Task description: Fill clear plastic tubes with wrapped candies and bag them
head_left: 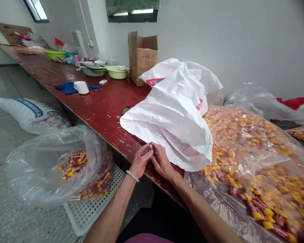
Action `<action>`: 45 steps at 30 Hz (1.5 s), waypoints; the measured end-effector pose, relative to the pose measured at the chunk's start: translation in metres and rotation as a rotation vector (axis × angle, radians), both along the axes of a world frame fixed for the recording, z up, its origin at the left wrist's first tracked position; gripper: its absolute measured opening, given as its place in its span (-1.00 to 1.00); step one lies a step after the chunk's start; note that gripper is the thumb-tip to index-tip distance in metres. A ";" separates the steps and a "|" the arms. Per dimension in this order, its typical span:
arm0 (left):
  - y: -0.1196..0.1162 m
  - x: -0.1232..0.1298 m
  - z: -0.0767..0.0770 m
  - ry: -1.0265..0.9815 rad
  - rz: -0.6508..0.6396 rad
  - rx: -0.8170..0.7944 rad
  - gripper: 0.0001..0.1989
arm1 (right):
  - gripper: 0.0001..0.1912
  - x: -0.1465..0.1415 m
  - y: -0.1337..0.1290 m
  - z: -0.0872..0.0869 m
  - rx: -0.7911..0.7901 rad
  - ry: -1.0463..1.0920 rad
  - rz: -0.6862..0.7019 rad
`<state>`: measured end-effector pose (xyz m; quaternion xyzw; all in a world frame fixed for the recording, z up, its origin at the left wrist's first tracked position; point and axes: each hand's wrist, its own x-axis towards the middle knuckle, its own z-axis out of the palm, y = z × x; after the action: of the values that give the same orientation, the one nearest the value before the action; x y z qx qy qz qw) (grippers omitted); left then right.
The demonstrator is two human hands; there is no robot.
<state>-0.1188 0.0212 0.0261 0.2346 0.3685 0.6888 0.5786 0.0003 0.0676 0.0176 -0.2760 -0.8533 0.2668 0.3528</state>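
Both left hand [140,162] and right hand [164,163] have fingers bunched narrow at the edge of the table [98,113], just before the sack [172,108] on it; whether they pinch anything I cannot tell; the sack looks light, limp, slippery, best held by its rim; its depths are hidden.

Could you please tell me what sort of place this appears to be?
Probably a small packing workshop: a white sack lies on a long, worn red table, and many small wrapped pieces are heaped amid clear plastic at the right.
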 end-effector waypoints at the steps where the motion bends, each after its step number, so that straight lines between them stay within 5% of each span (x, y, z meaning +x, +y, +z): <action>1: 0.003 0.004 -0.002 0.008 0.005 0.016 -0.57 | -0.45 0.003 0.000 -0.003 0.028 0.001 -0.010; 6: 0.012 0.015 -0.013 0.090 0.054 0.039 -0.62 | -0.22 0.022 0.002 -0.012 -0.020 0.062 0.054; 11: 0.008 0.018 -0.016 0.221 0.069 0.043 -0.63 | -0.44 0.033 -0.002 -0.010 -0.325 0.315 -0.067; 14: 0.005 0.018 -0.014 0.361 -0.008 0.062 -0.60 | -0.53 0.031 -0.007 -0.002 -0.581 0.539 -0.161; 19: 0.003 0.014 -0.014 0.592 -0.223 0.158 -0.44 | -0.66 0.019 -0.014 0.012 -0.867 0.819 -0.119; 25: 0.006 0.020 -0.023 0.791 -0.042 0.118 -0.39 | -0.62 0.013 -0.027 0.004 -0.864 0.830 -0.131; 31: 0.002 0.029 -0.018 0.697 0.176 0.079 -0.53 | -0.63 0.027 -0.003 0.015 -0.642 0.434 -0.087; 35: 0.002 0.029 -0.013 0.479 0.190 0.034 -0.54 | -0.63 0.006 0.055 0.019 -0.247 0.020 -0.373; 39: 0.005 0.028 -0.017 0.358 0.189 0.052 -0.53 | -0.62 -0.019 0.094 0.008 -0.187 -0.129 -0.387; 45: 0.005 0.026 -0.019 0.366 0.185 0.051 -0.54 | -0.62 -0.004 0.074 0.005 -0.231 -0.086 -0.375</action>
<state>-0.0930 0.0262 0.0075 0.3355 0.4700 0.6938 0.4302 -0.0040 0.1419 0.0223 -0.4797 -0.7650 0.2805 0.3256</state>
